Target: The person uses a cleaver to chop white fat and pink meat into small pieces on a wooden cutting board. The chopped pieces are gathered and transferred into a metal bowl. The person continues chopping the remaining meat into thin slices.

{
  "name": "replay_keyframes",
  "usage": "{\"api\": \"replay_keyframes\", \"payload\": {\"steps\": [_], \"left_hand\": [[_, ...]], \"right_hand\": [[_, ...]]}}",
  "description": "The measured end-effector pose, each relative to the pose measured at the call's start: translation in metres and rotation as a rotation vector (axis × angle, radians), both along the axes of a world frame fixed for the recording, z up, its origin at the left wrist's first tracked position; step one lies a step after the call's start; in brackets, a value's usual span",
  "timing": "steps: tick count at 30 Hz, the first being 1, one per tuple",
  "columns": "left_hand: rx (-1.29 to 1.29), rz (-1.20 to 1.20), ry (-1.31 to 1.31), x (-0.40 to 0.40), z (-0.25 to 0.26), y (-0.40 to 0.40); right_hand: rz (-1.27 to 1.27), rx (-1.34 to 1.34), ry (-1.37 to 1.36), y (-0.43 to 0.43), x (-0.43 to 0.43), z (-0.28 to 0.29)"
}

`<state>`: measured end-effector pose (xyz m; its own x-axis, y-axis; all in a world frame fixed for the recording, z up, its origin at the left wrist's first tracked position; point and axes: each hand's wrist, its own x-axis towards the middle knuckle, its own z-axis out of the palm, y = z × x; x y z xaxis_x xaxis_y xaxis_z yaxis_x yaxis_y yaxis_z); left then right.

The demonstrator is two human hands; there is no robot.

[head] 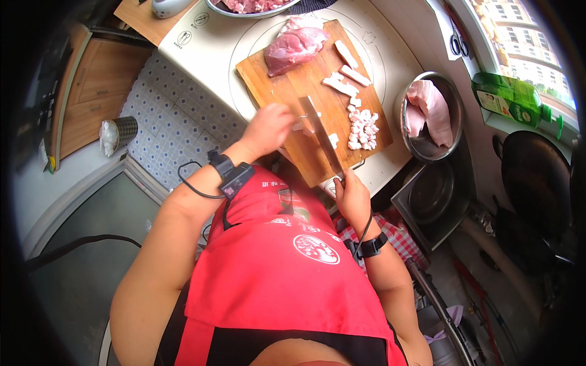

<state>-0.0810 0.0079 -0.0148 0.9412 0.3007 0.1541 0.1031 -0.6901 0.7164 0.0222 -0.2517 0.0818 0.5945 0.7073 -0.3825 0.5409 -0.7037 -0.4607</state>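
My right hand [353,194] is closed round the handle of a cleaver [319,132], whose blade stands on edge across a wooden cutting board [274,96]. Close to the blade's left side, my left hand [273,126] is blurred; a small pale piece lies by its fingertips, and whether it is held cannot be told. Diced white fat [363,130] is heaped on the board to the right of the blade. Strips of fat [346,54] lie above the heap. A large chunk of raw meat [295,48] rests at the board's far end.
A steel bowl with slabs of raw meat [430,110] stands right of the board. At the far edge sits a bowl of minced meat [254,6]. A green plastic bottle [508,98] is by the window, above a dark wok [535,174]. Scissors [458,45] hang on the wall.
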Motion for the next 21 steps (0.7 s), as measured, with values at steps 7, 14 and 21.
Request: {"api": "replay_keyframes", "payload": {"steps": [7, 14, 21], "left_hand": [[0.066, 0.088, -0.014, 0.019, -0.005, -0.035], [-0.002, 0.173, -0.021, 0.006, 0.002, -0.035], [0.015, 0.12, -0.054, 0.006, -0.009, -0.04]], "right_hand": [[-0.132, -0.025, 0.11, 0.0, 0.012, 0.0], [-0.02, -0.049, 0.012, -0.001, 0.003, 0.013], [0.017, -0.064, 0.063, 0.002, -0.008, 0.015]]}}
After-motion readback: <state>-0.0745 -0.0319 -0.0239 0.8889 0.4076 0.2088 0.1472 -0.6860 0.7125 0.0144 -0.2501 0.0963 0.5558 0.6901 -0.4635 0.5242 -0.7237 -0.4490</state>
